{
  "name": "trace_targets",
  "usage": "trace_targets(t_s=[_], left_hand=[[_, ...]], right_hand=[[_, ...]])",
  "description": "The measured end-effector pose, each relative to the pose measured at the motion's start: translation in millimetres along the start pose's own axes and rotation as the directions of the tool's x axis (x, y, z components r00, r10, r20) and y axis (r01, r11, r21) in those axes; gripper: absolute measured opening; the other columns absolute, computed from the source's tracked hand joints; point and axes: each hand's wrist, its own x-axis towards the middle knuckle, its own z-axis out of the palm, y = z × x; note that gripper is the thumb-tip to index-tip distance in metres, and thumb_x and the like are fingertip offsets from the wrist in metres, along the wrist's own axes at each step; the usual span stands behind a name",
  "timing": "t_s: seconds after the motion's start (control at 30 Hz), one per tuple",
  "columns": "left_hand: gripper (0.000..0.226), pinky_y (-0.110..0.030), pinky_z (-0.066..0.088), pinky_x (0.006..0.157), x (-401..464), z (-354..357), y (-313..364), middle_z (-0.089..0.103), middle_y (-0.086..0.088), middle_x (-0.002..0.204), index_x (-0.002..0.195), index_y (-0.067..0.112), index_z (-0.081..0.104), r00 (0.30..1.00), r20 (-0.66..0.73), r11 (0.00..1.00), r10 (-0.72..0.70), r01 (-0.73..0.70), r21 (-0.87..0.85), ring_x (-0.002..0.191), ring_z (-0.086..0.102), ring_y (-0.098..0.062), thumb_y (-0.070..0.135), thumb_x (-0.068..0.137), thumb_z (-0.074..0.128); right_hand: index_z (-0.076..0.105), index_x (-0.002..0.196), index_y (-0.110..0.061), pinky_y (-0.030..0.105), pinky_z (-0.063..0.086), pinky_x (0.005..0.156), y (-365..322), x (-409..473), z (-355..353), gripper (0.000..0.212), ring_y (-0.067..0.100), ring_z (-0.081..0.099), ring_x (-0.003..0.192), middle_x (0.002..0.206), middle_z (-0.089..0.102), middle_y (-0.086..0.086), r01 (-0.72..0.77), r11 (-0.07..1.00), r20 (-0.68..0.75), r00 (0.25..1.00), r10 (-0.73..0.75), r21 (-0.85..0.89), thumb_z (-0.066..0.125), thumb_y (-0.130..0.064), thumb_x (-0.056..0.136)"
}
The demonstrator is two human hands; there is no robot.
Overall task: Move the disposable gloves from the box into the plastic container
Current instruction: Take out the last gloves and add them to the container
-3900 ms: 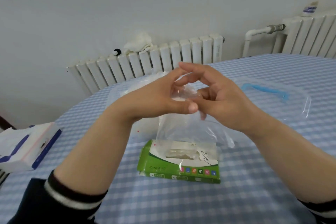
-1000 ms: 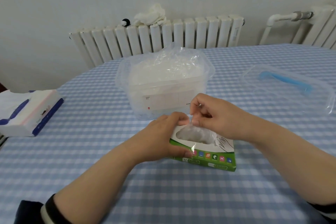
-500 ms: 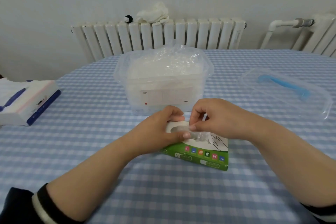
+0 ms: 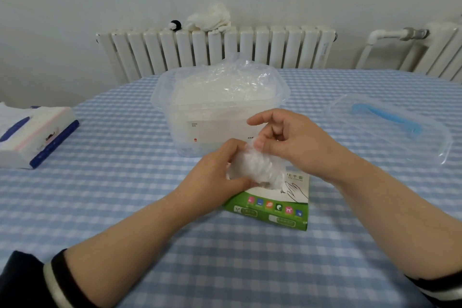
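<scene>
Right now the right hand (image 4: 297, 142) pinches the top of a thin clear glove (image 4: 255, 169) between thumb and bent fingers, with the forefinger sticking out loosely above. The left hand (image 4: 215, 177) curls round the lower part of the same crumpled film, thumb pressed near the box (image 4: 270, 210) opening. The glove rises as a bunched, cloudy-white wad, its lower end apparently inside the slot, though the fingers hide the join.

The green and white box lies flat on the checked tablecloth (image 4: 125, 182), just in front of the plastic container (image 4: 220, 112). That tub is open and heaped above its rim with crinkled transparent gloves, so I judge the task well along; how many remain in the box cannot be seen. What is left is to free this one, drop it on the heap, and repeat until the box is empty.

Off to the right lies the clear lid (image 4: 390, 122) with a blue handle, well apart. A tissue pack (image 4: 37, 137) sits at the left edge.
</scene>
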Motion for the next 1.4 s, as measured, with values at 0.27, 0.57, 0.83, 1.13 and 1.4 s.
trace_targets(t_s=[0.27, 0.57, 0.83, 1.13, 1.4], left_hand=[[0.05, -0.013, 0.042, 0.063, 0.6, 0.4, 0.9, 0.06, 0.01, 0.09, 0.106, 0.043, 0.039, 0.999, 0.03, 1.0, 0.009, -0.009, 0.008, 0.072, 0.055, 0.002, 0.023, 0.081, 0.076], [0.042, -0.022, 0.051, 0.079, 1.3, -5.5, -2.1, 0.064, 0.014, 0.104, 0.115, 0.042, 0.041, 0.997, 0.075, 0.997, -0.033, 0.028, 0.069, 0.092, 0.062, -0.001, 0.033, 0.086, 0.07], [0.064, -0.017, 0.039, 0.098, -2.2, -7.1, 0.2, 0.047, 0.024, 0.129, 0.128, 0.048, 0.038, 0.987, -0.011, 0.986, 0.16, -0.16, -0.036, 0.123, 0.044, 0.004, 0.07, 0.072, 0.061], [0.09, -0.012, 0.042, 0.095, 10.4, -46.5, 42.8, 0.071, 0.018, 0.109, 0.1, 0.038, 0.07, 0.969, -0.187, 0.929, 0.163, -0.214, -0.3, 0.109, 0.061, 0.001, 0.097, 0.061, 0.015], [0.012, -0.022, 0.055, 0.078, 33.8, -52.7, 75.7, 0.075, 0.003, 0.083, 0.093, 0.019, 0.071, 0.987, -0.137, 0.881, 0.078, -0.133, -0.455, 0.082, 0.069, -0.009, 0.013, 0.083, 0.069]], right_hand=[[0.072, 0.082, -0.015, 0.015, 0.054, 0.071, -1.1, 1.1, -15.1, 0.013, 0.002, 0.066, 0.074, 0.078, 0.072, -0.008, -0.16, 0.973, -0.004, 0.987, 0.162, -0.168, 0.067, -0.025, 0.089], [0.058, 0.075, -0.019, 0.019, 0.047, 0.057, -6.1, 6.1, -14.0, 0.029, 0.006, 0.053, 0.056, 0.061, 0.058, -0.008, 0.086, 0.838, -0.445, 0.874, 0.197, 0.538, 0.048, -0.017, 0.101], [0.059, 0.083, -0.011, 0.021, 0.041, 0.039, -14.0, 2.2, -18.1, 0.022, 0.01, 0.047, 0.039, 0.067, 0.061, 0.006, 0.146, 0.745, -0.504, 0.817, 0.28, 0.651, 0.048, -0.018, 0.102], [0.053, 0.087, -0.017, 0.017, 0.049, 0.061, -15.7, -2.7, -8.3, 0.018, 0.008, 0.063, 0.07, 0.074, 0.072, -0.012, 0.316, 0.918, -0.528, 0.836, -0.15, 0.239, 0.056, -0.001, 0.094], [0.053, 0.094, -0.023, 0.024, 0.051, 0.077, -11.1, -2.2, -5.3, 0.022, 0.003, 0.061, 0.087, 0.112, 0.063, -0.006, 0.33, 0.927, -0.435, 0.872, -0.226, 0.18, 0.069, -0.025, 0.078]])
